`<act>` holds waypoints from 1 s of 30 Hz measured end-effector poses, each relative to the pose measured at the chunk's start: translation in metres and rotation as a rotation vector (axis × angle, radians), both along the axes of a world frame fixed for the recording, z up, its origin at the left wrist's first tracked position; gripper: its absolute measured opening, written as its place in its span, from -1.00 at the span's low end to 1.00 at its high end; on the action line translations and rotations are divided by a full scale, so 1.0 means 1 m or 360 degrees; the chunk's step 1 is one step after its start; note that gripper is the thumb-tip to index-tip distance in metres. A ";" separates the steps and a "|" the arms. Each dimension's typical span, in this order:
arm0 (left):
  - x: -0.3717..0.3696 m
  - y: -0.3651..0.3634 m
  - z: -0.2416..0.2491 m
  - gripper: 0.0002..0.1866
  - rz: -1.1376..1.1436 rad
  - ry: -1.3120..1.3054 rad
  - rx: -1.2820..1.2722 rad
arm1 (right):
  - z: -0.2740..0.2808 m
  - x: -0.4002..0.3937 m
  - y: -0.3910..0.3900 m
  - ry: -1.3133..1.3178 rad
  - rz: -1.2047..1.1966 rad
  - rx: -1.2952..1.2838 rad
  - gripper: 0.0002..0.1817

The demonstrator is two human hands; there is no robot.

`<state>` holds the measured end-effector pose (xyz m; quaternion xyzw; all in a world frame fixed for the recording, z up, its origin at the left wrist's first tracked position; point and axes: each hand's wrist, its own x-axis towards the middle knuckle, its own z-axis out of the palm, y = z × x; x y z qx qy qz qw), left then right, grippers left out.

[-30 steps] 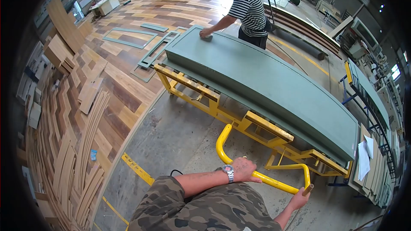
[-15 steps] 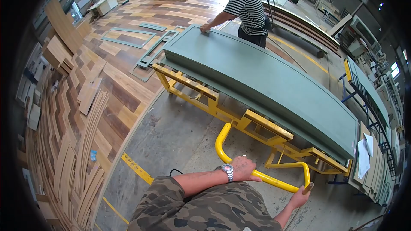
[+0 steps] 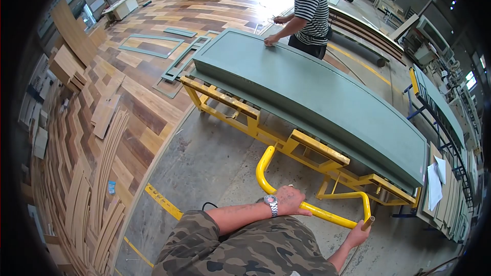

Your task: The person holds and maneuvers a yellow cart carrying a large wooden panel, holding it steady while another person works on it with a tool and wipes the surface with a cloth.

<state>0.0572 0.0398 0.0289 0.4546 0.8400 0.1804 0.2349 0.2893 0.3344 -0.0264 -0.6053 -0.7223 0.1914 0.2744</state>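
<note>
Cart handle under my left hand: yellow-painted metal tube, glossy, smooth. Cart frame: same yellow paint on square steel section, scuffed in spots. Green panel on top: matt painted finish, even and smooth, looks like primed wood board. My right hand grips a short stick, plain wood colour, dull. My wristwatch: shiny metal. My shirt: camouflage cloth, matt. Floor: bare concrete, rough and stained, with worn yellow paint lines. Curved strips at left: raw unfinished wood. Papers at right: white, matt.
</note>
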 end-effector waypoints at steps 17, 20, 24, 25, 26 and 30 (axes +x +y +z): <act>-0.001 0.000 -0.003 -0.11 -0.0031 0.0042 0.0023 | 0.006 -0.004 -0.007 0.0008 -0.0046 0.0009 -0.54; -0.001 0.000 -0.003 -0.11 -0.0034 0.0064 0.0027 | 0.008 -0.005 -0.007 0.0003 -0.0031 -0.0021 -0.53; -0.001 0.000 -0.003 -0.11 -0.0028 0.0062 0.0000 | 0.009 -0.006 -0.008 0.0034 -0.0034 -0.0017 -0.54; -0.001 0.000 -0.003 -0.11 -0.0025 0.0061 0.0004 | 0.009 -0.005 -0.008 0.0028 -0.0023 -0.0008 -0.54; -0.001 0.000 -0.003 -0.11 -0.0025 0.0060 0.0004 | 0.009 -0.005 -0.008 0.0027 -0.0024 -0.0008 -0.54; -0.001 0.001 -0.003 -0.12 -0.0039 0.0054 -0.0017 | 0.008 -0.004 -0.008 0.0028 -0.0018 0.0000 -0.53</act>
